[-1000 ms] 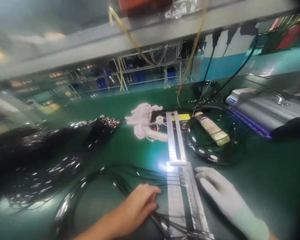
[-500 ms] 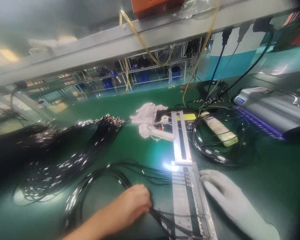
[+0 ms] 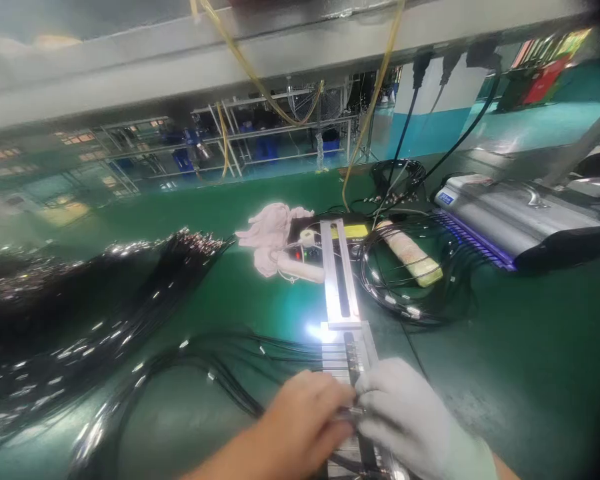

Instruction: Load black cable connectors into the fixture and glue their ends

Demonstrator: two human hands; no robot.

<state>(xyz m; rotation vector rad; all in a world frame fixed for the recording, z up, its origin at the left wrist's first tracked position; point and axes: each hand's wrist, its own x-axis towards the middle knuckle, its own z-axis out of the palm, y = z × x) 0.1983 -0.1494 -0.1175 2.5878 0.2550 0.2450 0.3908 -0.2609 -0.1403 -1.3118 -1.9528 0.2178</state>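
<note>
My bare left hand (image 3: 307, 417) is closed in a pinch over a slotted metal fixture (image 3: 335, 363), apparently on a black cable whose end is hidden by the fingers. White-gloved, my right hand (image 3: 405, 413) meets it from the other side, its fingertips curled at the fixture's row of slots. What those gloved fingers pinch is hidden. Several black cables (image 3: 275, 348) run from the left into the fixture, lying side by side in its slots. Their loose loop (image 3: 145, 373) rests to the left of my left hand.
A large bundle of black cables (image 3: 145, 293) covers the left side. Behind the fixture lie a pale cloth (image 3: 273, 230) and a white cylindrical tool (image 3: 303, 270). Coiled cables (image 3: 405, 310), a taped block (image 3: 413, 257) and a silver machine with violet light (image 3: 520, 217) stand right.
My right hand has moved left onto the fixture, and my left hand has moved right to meet it. The view has shifted, so the surroundings sit further left.
</note>
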